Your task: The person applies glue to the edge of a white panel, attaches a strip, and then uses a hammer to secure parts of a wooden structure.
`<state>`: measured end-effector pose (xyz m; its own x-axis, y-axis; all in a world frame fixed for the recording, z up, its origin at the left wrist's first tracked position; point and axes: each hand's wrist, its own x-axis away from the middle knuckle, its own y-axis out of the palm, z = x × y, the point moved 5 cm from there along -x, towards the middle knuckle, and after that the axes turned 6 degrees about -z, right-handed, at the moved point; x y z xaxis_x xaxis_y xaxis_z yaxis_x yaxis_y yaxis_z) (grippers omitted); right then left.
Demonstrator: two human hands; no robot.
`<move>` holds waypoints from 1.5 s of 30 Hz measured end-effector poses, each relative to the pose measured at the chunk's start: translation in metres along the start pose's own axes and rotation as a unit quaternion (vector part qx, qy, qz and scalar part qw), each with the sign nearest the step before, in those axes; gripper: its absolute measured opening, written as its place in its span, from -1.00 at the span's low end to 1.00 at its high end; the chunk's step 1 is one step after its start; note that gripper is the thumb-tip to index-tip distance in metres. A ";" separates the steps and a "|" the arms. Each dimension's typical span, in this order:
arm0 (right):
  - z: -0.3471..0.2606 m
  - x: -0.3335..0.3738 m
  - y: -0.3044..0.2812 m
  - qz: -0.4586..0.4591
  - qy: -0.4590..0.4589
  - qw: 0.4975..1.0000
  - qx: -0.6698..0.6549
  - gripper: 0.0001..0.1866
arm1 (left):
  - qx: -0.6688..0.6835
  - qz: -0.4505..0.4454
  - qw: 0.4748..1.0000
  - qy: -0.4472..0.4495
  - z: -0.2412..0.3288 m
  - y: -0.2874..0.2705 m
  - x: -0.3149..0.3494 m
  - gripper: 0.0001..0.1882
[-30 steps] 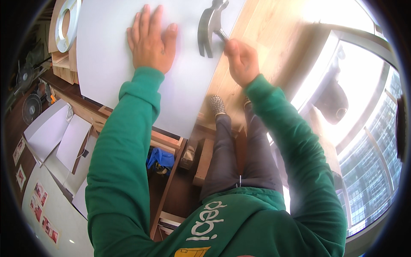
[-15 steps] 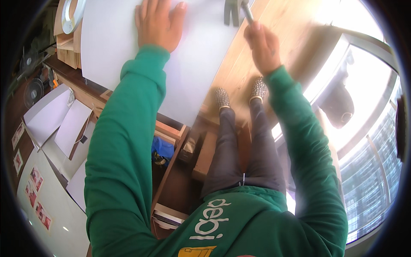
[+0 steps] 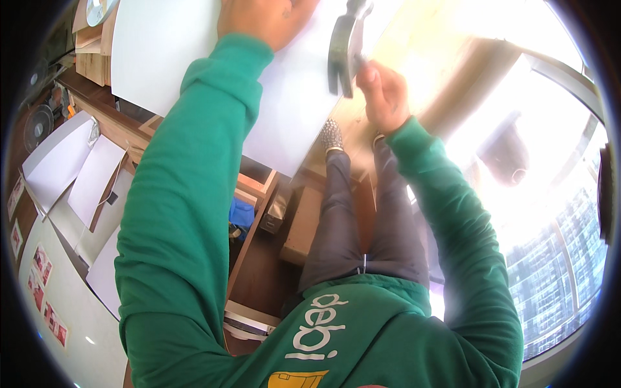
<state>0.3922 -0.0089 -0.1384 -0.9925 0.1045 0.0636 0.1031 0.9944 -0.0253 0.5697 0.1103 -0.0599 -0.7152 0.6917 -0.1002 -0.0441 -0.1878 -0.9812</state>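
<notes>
A claw hammer (image 3: pixel 343 52) with a grey metal head is gripped near its handle by my right hand (image 3: pixel 386 96), closed around it. The hammer's claw points down, and its head is over the right edge of a large white panel (image 3: pixel 162 45). At the top of the view, my left hand (image 3: pixel 265 22) is over the panel. Its fingers run past the upper edge, so I cannot see their shape or whether they hold anything.
To the left are a fan (image 3: pixel 37 127), white folded boards (image 3: pixel 61 158) and wooden pieces (image 3: pixel 90 66). Below the panel, an open drawer (image 3: pixel 255 275) is beside a brown cardboard box (image 3: pixel 303 226), with a blue bag (image 3: pixel 242 213) nearby. A bright window (image 3: pixel 550 271) is at right.
My left hand has moved up from lying flat on the panel, partly out of view. My right hand has come down and slightly left with the hammer. The whole view has shifted slightly.
</notes>
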 end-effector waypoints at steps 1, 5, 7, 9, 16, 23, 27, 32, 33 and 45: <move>0.000 0.006 0.005 -0.008 0.002 1.000 0.002 -0.53 | -0.001 0.000 1.000 0.000 0.000 0.000 0.000 -0.39; -0.006 0.024 0.023 -0.040 0.017 0.999 0.001 -0.54 | -0.006 0.005 1.000 0.000 -0.001 -0.001 0.001 -0.40; -0.008 0.028 0.028 -0.063 0.030 0.997 0.015 -0.54 | -0.009 0.006 1.000 0.000 -0.002 -0.002 0.001 -0.40; -0.007 0.034 0.031 -0.065 0.043 0.997 0.015 -0.55 | -0.008 0.006 1.000 -0.001 -0.002 0.000 0.000 -0.41; -0.008 0.028 0.023 -0.034 0.054 0.997 -0.047 -0.53 | 0.002 0.009 1.000 0.006 -0.006 -0.001 0.003 -0.44; 0.008 0.029 0.031 -0.023 0.038 0.998 -0.053 -0.50 | -0.003 0.048 0.999 0.009 -0.008 0.004 0.002 -0.45; 0.000 0.045 0.045 -0.066 0.011 0.998 -0.012 -0.56 | -0.009 0.054 0.998 0.001 -0.007 0.003 0.002 -0.46; -0.003 0.065 0.064 -0.127 0.014 0.992 0.010 -0.64 | -0.006 0.047 0.999 -0.015 -0.008 0.004 0.002 -0.45; -0.004 0.068 0.068 -0.142 0.015 0.990 0.016 -0.66 | -0.008 0.045 0.999 -0.020 -0.008 0.005 0.002 -0.44; -0.005 0.083 0.089 -0.159 0.005 0.987 -0.010 -0.77 | 0.000 0.050 0.998 -0.022 -0.009 0.005 0.004 -0.44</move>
<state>0.3193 0.0882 -0.1298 -0.9742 -0.2129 0.0746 -0.2122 0.9771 0.0177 0.5726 0.1186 -0.0664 -0.7462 0.6377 -0.1910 0.0292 -0.2553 -0.9664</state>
